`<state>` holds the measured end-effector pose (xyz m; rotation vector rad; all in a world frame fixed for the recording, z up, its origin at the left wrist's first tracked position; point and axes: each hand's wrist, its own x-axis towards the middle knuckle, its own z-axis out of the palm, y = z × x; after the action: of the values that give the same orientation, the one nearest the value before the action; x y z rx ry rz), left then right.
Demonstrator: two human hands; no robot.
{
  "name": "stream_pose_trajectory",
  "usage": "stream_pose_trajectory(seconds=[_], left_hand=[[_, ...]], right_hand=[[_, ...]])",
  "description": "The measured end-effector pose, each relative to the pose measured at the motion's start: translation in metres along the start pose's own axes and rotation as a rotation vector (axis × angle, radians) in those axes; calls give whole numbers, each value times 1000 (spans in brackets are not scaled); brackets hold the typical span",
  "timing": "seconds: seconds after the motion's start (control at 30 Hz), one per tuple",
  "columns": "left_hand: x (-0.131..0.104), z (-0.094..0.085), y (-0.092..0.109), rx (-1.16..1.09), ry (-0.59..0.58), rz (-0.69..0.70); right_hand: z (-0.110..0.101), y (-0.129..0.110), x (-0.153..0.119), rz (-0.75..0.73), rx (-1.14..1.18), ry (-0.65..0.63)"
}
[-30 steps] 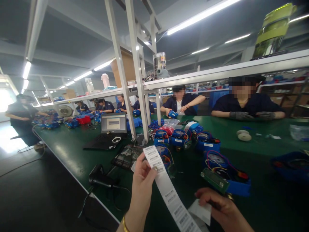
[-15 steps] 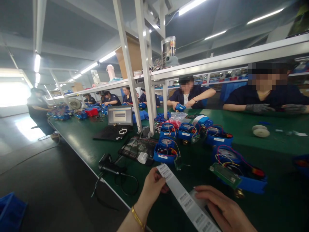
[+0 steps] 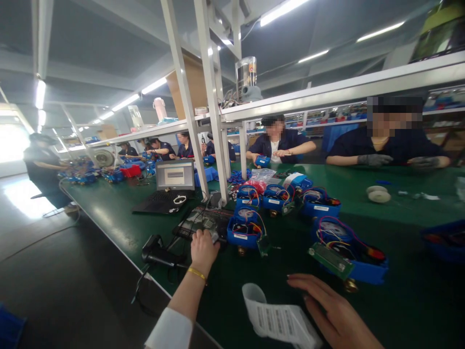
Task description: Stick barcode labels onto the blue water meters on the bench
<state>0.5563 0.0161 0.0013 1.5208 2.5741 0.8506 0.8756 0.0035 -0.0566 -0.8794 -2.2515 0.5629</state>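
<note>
My left hand [image 3: 204, 249], with a yellow bracelet at the wrist, reaches to the black device [image 3: 189, 224] beside the laptop. Its fingers are curled over a small translucent plastic piece [image 3: 214, 236], mostly hidden by the hand. At lower right my right hand [image 3: 336, 305] is open, fingers stretched out and slightly apart. Just left of it a white strip of barcode labels [image 3: 274, 320] lies with its far end curled up. Beyond my hands stand blue meter housings [image 3: 242, 238] with coloured wires; a green circuit board [image 3: 330, 259] leans on the nearest one at right.
A black barcode scanner [image 3: 160, 252] lies near the table's left edge, its cable trailing. Behind it an open laptop [image 3: 174, 182] stands by the white shelf posts [image 3: 209, 97]. A white spool [image 3: 378, 194] sits at right. Several co-workers sit across the green table [image 3: 109, 203].
My left hand has let go of the label strip and moved forward and left to the small plastic piece. The strip's freed end has curled up. My right hand stays near it.
</note>
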Motion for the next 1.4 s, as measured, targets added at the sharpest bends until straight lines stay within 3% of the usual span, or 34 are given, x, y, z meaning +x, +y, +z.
stream_pose_trajectory(seconds=[0.1, 0.23, 0.33, 0.43, 0.57, 0.67, 0.77, 1.03, 1.4], left_hand=[[0, -3, 0, -7, -4, 16], [-19, -27, 7, -167, -68, 105], [-41, -47, 17, -376, -250, 176], [-59, -55, 28, -599, -465, 215], [-76, -50, 47, -958, -721, 199], [-85, -43, 63, -1161, -800, 203], [-90, -37, 70, -1258, -796, 145], [-90, -24, 63, -1314, -733, 29], [-85, -32, 63, -1422, -462, -128]], right_hand=[[0, -2, 2, 1, 33, 29], [0, -5, 1, 0, 89, 60], [-6, -12, 2, 5, 135, 108], [-20, -33, 8, 5, 190, 199], [-38, -78, 22, -27, 243, 188], [-39, -100, 30, -99, 268, 188], [-31, -102, 30, -125, 264, 218], [-19, -86, 15, 18, 193, 221], [-21, -84, 12, 137, 492, 163]])
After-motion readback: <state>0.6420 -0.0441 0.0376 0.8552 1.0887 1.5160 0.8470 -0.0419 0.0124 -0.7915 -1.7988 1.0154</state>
